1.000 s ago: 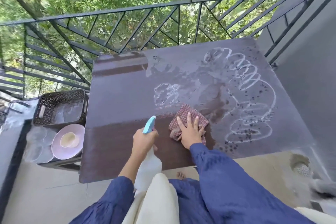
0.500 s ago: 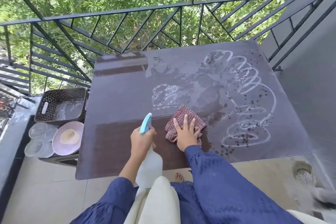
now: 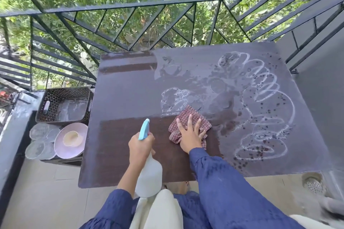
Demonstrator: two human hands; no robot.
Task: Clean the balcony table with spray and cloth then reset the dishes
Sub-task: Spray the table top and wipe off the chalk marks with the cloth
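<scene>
A dark brown table (image 3: 126,96) stands against the balcony railing, dusty with white swirls and dark spots on its right half; a wiped darker patch lies near me. My right hand (image 3: 189,135) presses flat, fingers spread, on a red checked cloth (image 3: 191,117) near the table's middle front. My left hand (image 3: 140,145) grips the neck of a white spray bottle (image 3: 149,178) with a light blue nozzle (image 3: 144,129), held above the table's front edge.
Left of the table, a low stand holds a dark perforated basket (image 3: 50,98), a pink plate (image 3: 61,147) with a small bowl (image 3: 71,138) on it, and several clear glass plates (image 3: 40,141). A black metal railing (image 3: 130,7) runs behind; a floor drain (image 3: 314,185) lies at right.
My right hand has slid the cloth a little toward me and left across the table. The left hand keeps holding the spray bottle in nearly the same place.
</scene>
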